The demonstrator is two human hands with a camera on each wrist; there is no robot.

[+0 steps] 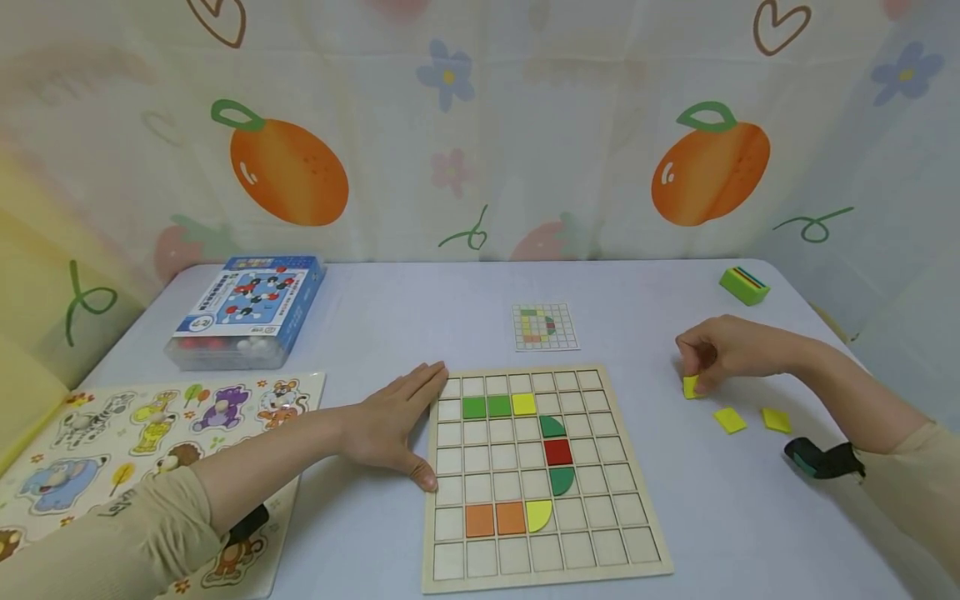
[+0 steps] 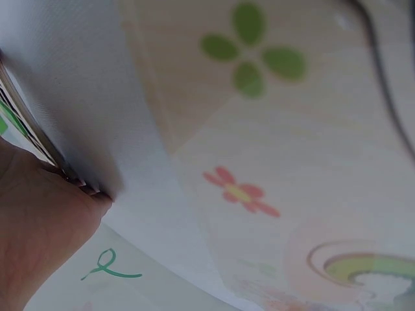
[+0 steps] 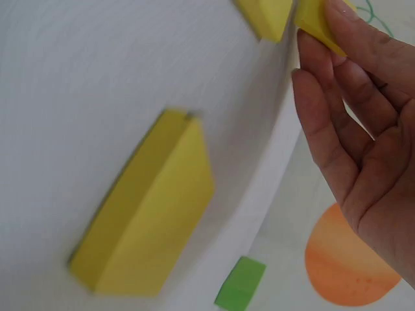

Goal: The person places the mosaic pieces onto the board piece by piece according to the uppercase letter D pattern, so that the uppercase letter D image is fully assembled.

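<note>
My left hand lies with fingers extended along the left edge of the wooden grid board, thumb and fingertips at its rim. On the board sit green, yellow, red and orange squares, plus rounded green and yellow pieces. To the right of the board, my right hand pinches a yellow square tile between thumb and fingers. Two more yellow square tiles, one left and one right, lie on the table just below that hand. In the left wrist view, the board shows only as a thin edge.
Behind the board lies a small pattern card. A green block with coloured stripes stands at the back right. On the left are a boxed molecule set and an animal puzzle board. A printed curtain hangs behind the table.
</note>
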